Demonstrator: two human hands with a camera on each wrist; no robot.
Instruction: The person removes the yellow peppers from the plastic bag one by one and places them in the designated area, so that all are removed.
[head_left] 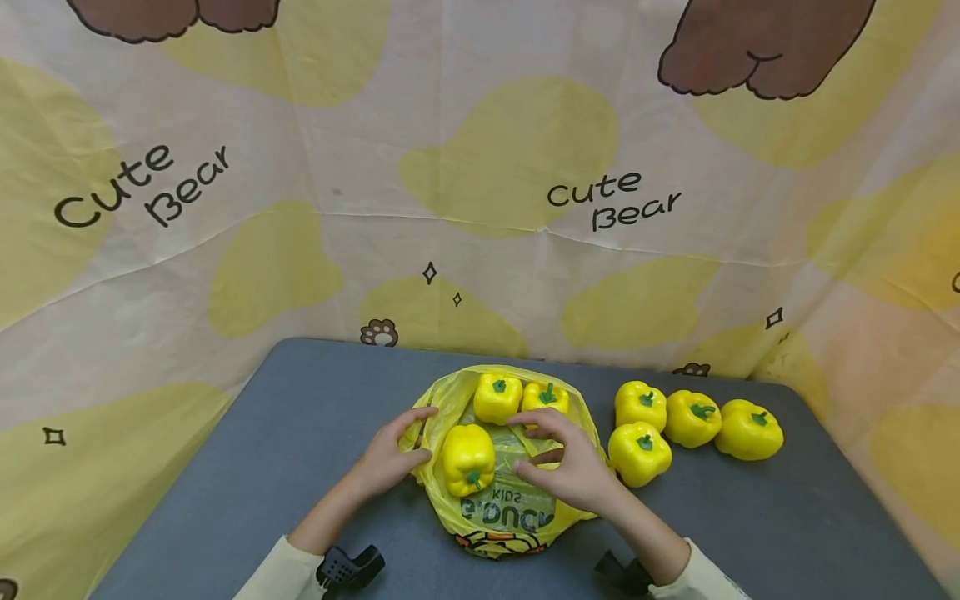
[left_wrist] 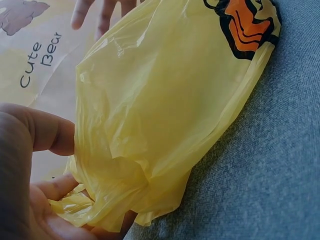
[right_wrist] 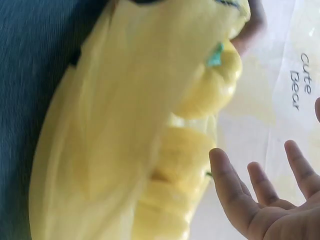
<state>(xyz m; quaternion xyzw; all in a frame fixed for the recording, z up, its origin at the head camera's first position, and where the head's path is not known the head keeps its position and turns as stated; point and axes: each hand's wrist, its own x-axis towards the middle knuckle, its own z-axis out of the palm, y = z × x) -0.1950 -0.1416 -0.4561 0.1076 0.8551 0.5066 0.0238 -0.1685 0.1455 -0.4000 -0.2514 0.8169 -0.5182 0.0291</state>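
Observation:
A yellow plastic bag [head_left: 517,500] lies spread on the table with its mouth facing up. Three yellow bell peppers are in it: one near the left side [head_left: 468,454] and two at the back, the left one [head_left: 497,398] and the right one [head_left: 545,395]. My left hand [head_left: 390,454] holds the bag's left rim; the left wrist view shows thumb and fingers around the crumpled plastic [left_wrist: 110,195]. Over the bag's right part hovers my right hand [head_left: 573,467], its fingers spread and relaxed with nothing in them. In the right wrist view, its fingertips [right_wrist: 220,157] are beside the peppers.
Several more yellow bell peppers [head_left: 693,418] stand grouped on the grey table [head_left: 337,383], right of the bag. The nearest one [head_left: 640,454] is close to the bag's right edge. A printed cloth [head_left: 487,167] hangs behind the table.

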